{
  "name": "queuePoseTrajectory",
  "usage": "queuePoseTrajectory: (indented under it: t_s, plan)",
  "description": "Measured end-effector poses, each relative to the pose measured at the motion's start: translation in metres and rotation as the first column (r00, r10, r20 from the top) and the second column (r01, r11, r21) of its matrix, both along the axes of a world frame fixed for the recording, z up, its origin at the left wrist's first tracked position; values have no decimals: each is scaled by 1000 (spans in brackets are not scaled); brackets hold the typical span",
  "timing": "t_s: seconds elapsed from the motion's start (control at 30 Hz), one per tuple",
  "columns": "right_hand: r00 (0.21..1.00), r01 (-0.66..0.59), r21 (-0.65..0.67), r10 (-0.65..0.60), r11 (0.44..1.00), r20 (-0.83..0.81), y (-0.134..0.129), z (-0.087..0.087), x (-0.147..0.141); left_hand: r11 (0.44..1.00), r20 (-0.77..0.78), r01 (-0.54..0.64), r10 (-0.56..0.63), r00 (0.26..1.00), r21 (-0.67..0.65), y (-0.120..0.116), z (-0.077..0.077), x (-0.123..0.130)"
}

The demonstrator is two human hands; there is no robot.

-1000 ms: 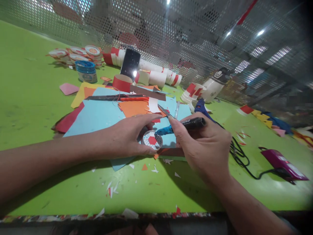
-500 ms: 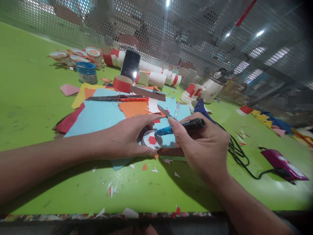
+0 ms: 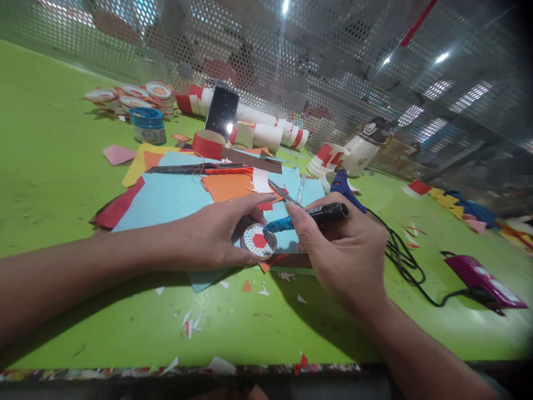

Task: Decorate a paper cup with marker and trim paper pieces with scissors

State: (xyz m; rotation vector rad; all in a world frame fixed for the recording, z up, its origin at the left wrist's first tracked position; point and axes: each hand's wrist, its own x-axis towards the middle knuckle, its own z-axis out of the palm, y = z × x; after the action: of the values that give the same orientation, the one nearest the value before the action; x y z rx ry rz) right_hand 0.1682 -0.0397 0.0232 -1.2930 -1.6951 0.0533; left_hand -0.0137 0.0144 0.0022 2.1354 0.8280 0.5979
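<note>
Near the middle of the view, my left hand (image 3: 225, 230) grips a small round white disc (image 3: 250, 240) between thumb and fingers. The disc has a red hexagon at its centre and blue dots around it. My right hand (image 3: 345, 239) holds a black marker (image 3: 327, 213) with a blue front part. Its tip meets the disc's upper right edge or hovers just over it; I cannot tell which. Beneath both hands are light blue paper sheets (image 3: 166, 200), with orange paper (image 3: 227, 186) on top.
Behind the sheets lie scissors (image 3: 225, 170), a blue-lidded jar (image 3: 147, 126), a phone (image 3: 222, 111), stacked paper cups (image 3: 266, 136) and round pieces (image 3: 102, 99). On the right are a blue glue gun (image 3: 347, 189), its black cable and a purple power box (image 3: 485, 280). Paper scraps lie in front.
My left thumb has shifted slightly left along the disc's lower edge, showing more of the disc. My right hand has moved slightly, still with the marker in it.
</note>
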Motion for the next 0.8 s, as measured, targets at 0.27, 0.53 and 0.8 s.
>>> queuePoseTrajectory:
  t_s: [0.27,0.53,0.8]
  plan:
    - [997,75,103,-76,992,-1,-4,4,-1,1000,-6,-2,2,1000,4,1,-1,-1]
    - [998,60,106,-61,993,10,-7,6,-3,999,-52,-30,31,998,22,-1,1,1]
    - [996,79,75,-81,994,23,0,3,-2,999,-42,-20,22,999,51,1,-1,1]
